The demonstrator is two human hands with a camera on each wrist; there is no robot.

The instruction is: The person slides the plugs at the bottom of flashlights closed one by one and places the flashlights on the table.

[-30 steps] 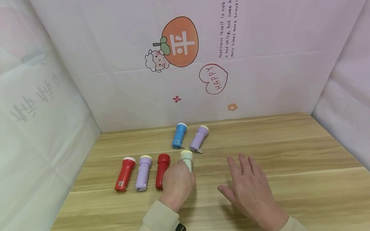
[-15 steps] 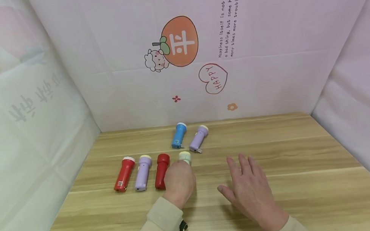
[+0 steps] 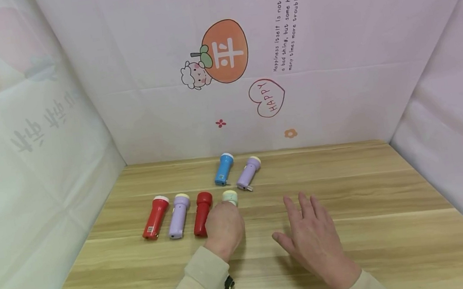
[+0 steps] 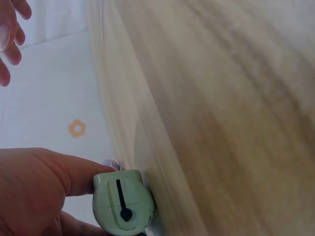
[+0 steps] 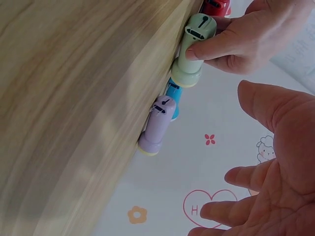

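Note:
My left hand (image 3: 225, 226) grips a pale green flashlight (image 5: 189, 56) by its body, thumb along one side in the right wrist view. Its tail end with a dark slot faces the left wrist view. In the head view the hand covers all but the cream-rimmed head of this flashlight. Just left of it lies a dark red flashlight (image 3: 203, 214), then a purple flashlight (image 3: 179, 217) and a red flashlight (image 3: 156, 218) with a white rim. My right hand (image 3: 314, 240) holds nothing, its fingers spread over the table to the right.
Behind the row lie a blue flashlight (image 3: 224, 169) and a second purple flashlight (image 3: 249, 173), near the back edge of the wooden table (image 3: 369, 186). White printed cloth (image 3: 335, 80) stands as walls at the back and both sides.
The left hand has turned slightly and drawn the green flashlight's head a little left and closer to the dark red one. My right hand stays in place.

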